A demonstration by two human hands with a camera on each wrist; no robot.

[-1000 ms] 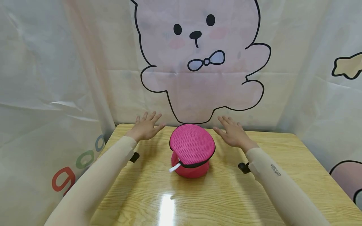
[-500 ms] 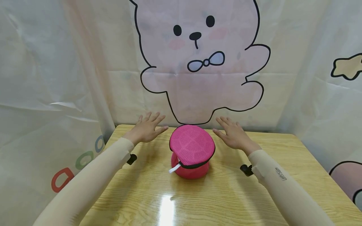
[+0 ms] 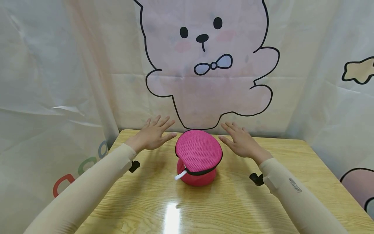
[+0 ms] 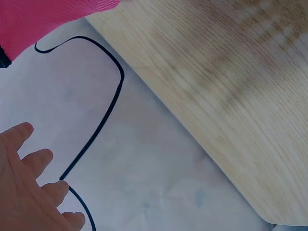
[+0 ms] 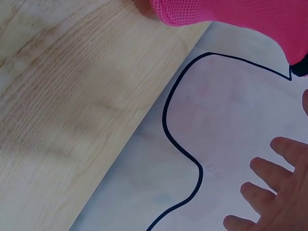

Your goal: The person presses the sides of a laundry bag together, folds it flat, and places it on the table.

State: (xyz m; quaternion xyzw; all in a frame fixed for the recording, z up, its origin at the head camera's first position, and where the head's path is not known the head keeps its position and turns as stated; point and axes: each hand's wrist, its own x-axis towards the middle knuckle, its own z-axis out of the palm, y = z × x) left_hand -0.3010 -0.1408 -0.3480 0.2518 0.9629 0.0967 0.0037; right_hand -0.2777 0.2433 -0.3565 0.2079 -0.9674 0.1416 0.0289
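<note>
Hands (image 3: 153, 138) nearer, pink mesh bag (image 3: 198, 156) zipped

- I've got the counter (image 3: 233, 201) in view: light wood with a clear grain, its top glossy enough to throw back a bright glare patch near the front edge.
- Its far edge runs just beside a printed backdrop sheet.
- One thing sits directly on it, toward the back and about midway across: a round pink mesh pouch (image 3: 198, 156), rimmed with a black zipper, a white pull tab sticking out on its front-left side.
- From both wrist views I'm catching the wood grain and the pouch's pink mesh edge at the counter's back rim.
</note>
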